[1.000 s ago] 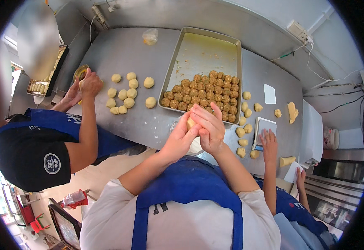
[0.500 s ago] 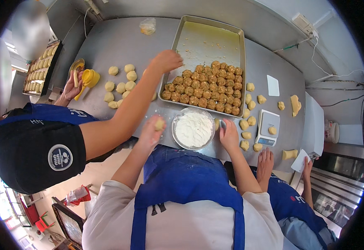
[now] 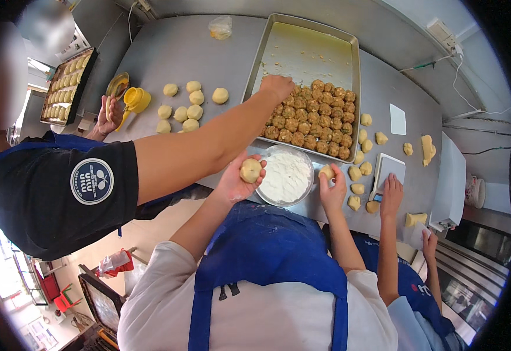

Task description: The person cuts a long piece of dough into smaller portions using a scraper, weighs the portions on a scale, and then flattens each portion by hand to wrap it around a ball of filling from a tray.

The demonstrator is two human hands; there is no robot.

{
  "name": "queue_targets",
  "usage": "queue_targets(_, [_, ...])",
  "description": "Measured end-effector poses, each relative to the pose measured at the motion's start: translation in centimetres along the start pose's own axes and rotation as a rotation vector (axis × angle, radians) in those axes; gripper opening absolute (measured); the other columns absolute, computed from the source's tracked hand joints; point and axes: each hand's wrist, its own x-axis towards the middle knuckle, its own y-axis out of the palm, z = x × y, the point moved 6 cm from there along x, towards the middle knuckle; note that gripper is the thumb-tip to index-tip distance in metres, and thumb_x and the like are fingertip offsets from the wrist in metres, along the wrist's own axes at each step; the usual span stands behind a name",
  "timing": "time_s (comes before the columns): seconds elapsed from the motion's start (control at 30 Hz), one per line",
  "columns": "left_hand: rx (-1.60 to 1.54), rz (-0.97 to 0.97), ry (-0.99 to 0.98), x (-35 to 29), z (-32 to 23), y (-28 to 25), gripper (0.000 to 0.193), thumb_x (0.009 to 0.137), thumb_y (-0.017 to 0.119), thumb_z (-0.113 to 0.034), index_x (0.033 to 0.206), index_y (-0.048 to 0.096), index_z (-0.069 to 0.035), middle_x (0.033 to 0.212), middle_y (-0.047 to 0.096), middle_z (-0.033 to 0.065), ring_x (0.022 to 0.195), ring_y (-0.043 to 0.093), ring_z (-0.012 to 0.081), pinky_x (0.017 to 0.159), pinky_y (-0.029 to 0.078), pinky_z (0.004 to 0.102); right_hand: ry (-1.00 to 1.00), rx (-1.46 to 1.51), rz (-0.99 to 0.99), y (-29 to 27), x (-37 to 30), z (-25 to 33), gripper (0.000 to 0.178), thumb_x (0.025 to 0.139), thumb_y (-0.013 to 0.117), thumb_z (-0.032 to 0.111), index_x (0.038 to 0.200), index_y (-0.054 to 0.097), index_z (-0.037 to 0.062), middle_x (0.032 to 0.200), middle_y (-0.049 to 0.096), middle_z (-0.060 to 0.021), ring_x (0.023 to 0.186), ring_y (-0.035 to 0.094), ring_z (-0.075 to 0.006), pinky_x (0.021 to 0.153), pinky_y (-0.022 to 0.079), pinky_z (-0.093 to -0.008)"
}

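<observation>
My left hand (image 3: 235,182) is curled palm up around a smooth, pale round dough ball (image 3: 250,171), beside the left rim of a bowl. That clear bowl (image 3: 259,193) stands in front of me, full of white flour (image 3: 284,175). To the right of the bowl, my right hand (image 3: 333,192) pinches a smaller dough piece (image 3: 327,171) between thumb and fingers. Flour dusts my left palm. Just beyond the bowl lies a metal tray (image 3: 311,30) holding rows of brown filling balls (image 3: 317,120).
A co-worker's arm (image 3: 191,153) crosses from the left, its hand (image 3: 277,88) at the filling balls. Round dough balls (image 3: 195,112) and a yellow cup (image 3: 136,99) sit left. Rightward are dough pieces (image 3: 358,189) and a scale (image 3: 393,165) under another co-worker's hand (image 3: 391,196).
My left hand has moved right toward the bowl with its dough ball. My right hand now holds a dough piece up. The left co-worker's hand reached farther right; the other's moved onto the scale.
</observation>
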Motion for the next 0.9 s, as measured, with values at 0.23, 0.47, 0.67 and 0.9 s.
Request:
queue_targets(0.23, [0.184,-0.081,-0.001,0.3,1.4,2.6,0.037,0.103,0.048,-0.043,0.112,0.059,-0.009,0.101,0.065,0.0092,0.086,0.067,0.0236,0.069,0.058,0.0342,-0.741,-0.305,0.243,3.6,-2.3,8.3,0.039,0.074,0.078,0.022,0.108,0.064,0.0109,0.106,0.067,-0.0057,0.099,0.06,-0.0277,0.089,0.043,-0.0421])
queue_targets(0.47, [0.055,-0.143,0.053,0.0,0.3,-1.1,0.037,0.103,0.046,-0.041,0.117,0.06,-0.009,0.105,0.066,0.0108,0.09,0.067,0.0262,0.072,0.059,0.0375,-0.655,-0.349,0.253,2.8,-2.1,7.5,0.035,0.075,0.077,0.02,0.106,0.064,0.0113,0.105,0.067,-0.0053,0.099,0.06,-0.0271,0.09,0.043,-0.0421])
queue_targets(0.67, [0.009,-0.063,-0.002,0.3,1.4,-0.9,0.041,0.104,0.045,-0.044,0.12,0.059,-0.009,0.103,0.065,0.0104,0.09,0.066,0.0255,0.079,0.058,0.037,-0.788,-0.337,0.345,6.0,-2.6,7.8,0.032,0.074,0.075,0.021,0.103,0.064,0.0119,0.1,0.068,-0.0047,0.099,0.059,-0.0248,0.09,0.043,-0.0421])
queue_targets(0.9, [0.041,-0.109,0.085,-0.1,1.3,-0.4,0.047,0.104,0.042,-0.047,0.125,0.057,-0.009,0.111,0.066,0.011,0.103,0.065,0.0287,0.091,0.055,0.043,-0.828,-0.255,0.383,6.8,-3.1,11.6,0.038,0.077,0.072,0.027,0.111,0.065,0.0116,0.13,0.057,-0.0124,0.119,0.052,-0.0332,0.101,0.039,-0.0472])
